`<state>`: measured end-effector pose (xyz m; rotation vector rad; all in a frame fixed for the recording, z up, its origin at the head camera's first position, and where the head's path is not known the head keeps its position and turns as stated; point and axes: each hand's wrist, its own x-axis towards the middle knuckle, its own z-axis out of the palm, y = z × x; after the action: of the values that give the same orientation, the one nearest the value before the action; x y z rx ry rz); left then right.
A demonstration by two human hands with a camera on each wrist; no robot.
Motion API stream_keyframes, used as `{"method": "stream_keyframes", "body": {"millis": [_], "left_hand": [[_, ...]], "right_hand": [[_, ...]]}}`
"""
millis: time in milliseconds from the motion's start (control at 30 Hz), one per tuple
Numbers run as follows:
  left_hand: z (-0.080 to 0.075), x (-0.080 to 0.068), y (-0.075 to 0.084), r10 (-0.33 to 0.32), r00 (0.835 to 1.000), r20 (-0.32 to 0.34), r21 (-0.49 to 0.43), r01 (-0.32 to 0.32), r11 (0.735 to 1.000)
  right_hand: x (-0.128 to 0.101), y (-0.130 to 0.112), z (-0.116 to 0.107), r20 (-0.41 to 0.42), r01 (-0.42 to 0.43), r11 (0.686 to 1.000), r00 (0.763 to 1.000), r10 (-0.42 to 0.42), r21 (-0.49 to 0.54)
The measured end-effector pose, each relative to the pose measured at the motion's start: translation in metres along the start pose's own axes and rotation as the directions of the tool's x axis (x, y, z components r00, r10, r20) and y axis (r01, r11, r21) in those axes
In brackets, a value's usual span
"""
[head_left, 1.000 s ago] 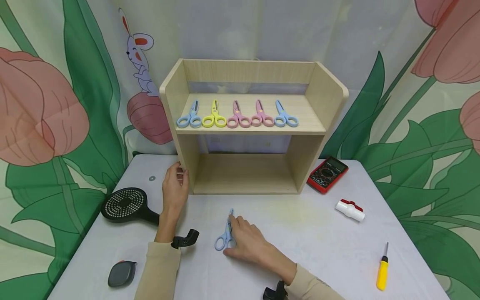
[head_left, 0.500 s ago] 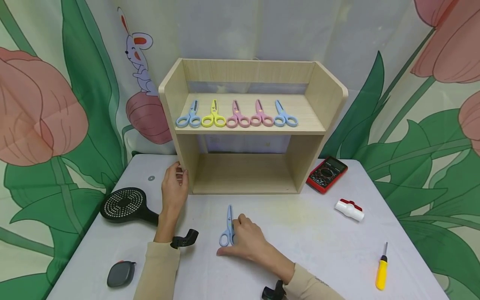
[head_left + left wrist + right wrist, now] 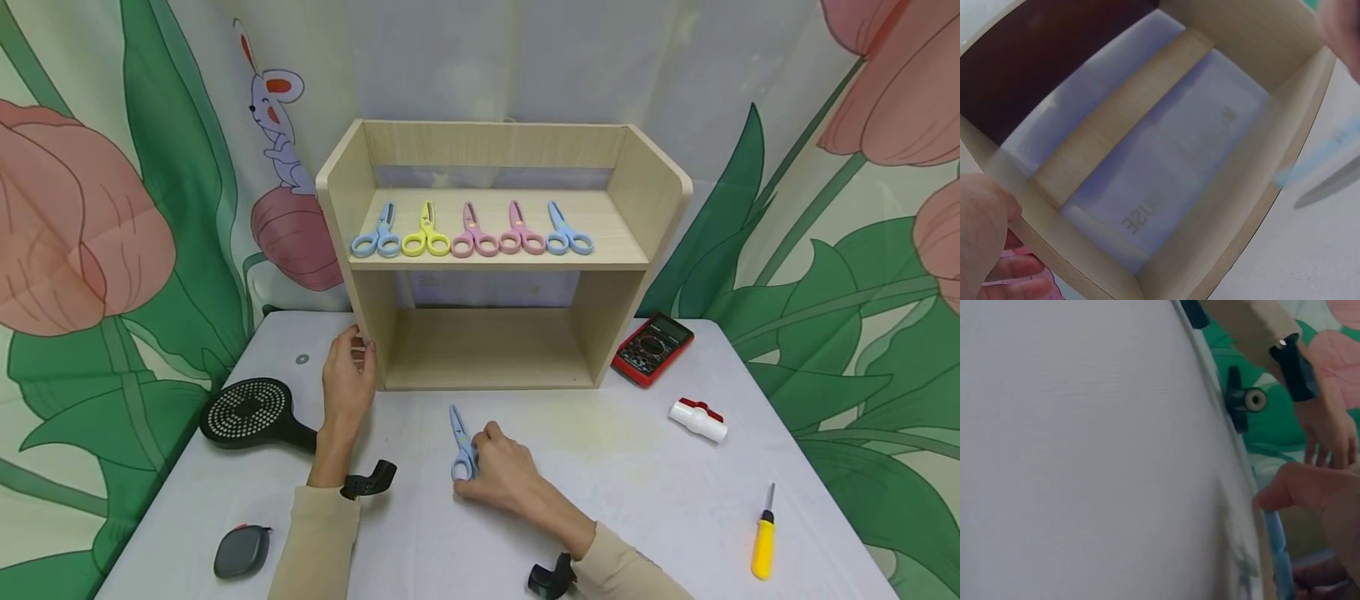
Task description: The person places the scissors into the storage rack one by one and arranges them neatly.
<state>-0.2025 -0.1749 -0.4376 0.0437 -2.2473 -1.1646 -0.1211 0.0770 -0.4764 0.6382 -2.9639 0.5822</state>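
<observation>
My right hand (image 3: pixel 506 471) holds a pair of light blue scissors (image 3: pixel 463 446) by the handles, in front of the shelf, with the blades pointing away toward it. In the right wrist view, the thumb presses one side of the blue handle (image 3: pixel 1274 532) and fingers lie on the other side. The scissors (image 3: pixel 1316 156) show only as a blur in the left wrist view. My left hand (image 3: pixel 348 379) grips the front edge of the wooden shelf's (image 3: pixel 487 267) left side panel. On its upper board lie two blue, one yellow and two pink scissors (image 3: pixel 427 233) in a row.
Left on the white table (image 3: pixel 405 533) are a black shower head (image 3: pixel 251 412) and a grey tape measure (image 3: pixel 242 550). At right lie a red multimeter (image 3: pixel 652 348), a white valve with a red handle (image 3: pixel 697 419) and a yellow screwdriver (image 3: pixel 763 533).
The scissors have turned so their tips lean left and have shifted slightly toward the shelf. My right hand has closed on the handles from a looser pose. The left hand stays put.
</observation>
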Motion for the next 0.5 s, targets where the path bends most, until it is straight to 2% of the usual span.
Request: {"method": "stream_keyframes", "body": {"millis": [133, 267, 367, 500], "left_hand": [[0.000, -0.001, 0.000, -0.003, 1.000, 0.001, 0.000, 0.003, 1.000], [0.001, -0.001, 0.000, -0.003, 1.000, 0.001, 0.000, 0.003, 1.000], [0.001, -0.001, 0.000, 0.000, 1.000, -0.001, -0.001, 0.000, 1.000], [0.001, -0.001, 0.000, 0.003, 1.000, -0.010, -0.006, -0.003, 1.000]], "right_hand": [[0.001, 0.001, -0.018, -0.034, 0.019, 0.996, 0.999, -0.016, 0.086], [0.002, -0.002, -0.054, -0.161, 0.094, 0.988, 0.984, -0.073, 0.125], [0.002, -0.002, -0.088, -0.300, 0.163, 0.979, 0.946, -0.122, 0.119], [0.006, 0.007, -0.137, -0.473, 0.201, 0.976, 0.870, -0.138, 0.086]]}}
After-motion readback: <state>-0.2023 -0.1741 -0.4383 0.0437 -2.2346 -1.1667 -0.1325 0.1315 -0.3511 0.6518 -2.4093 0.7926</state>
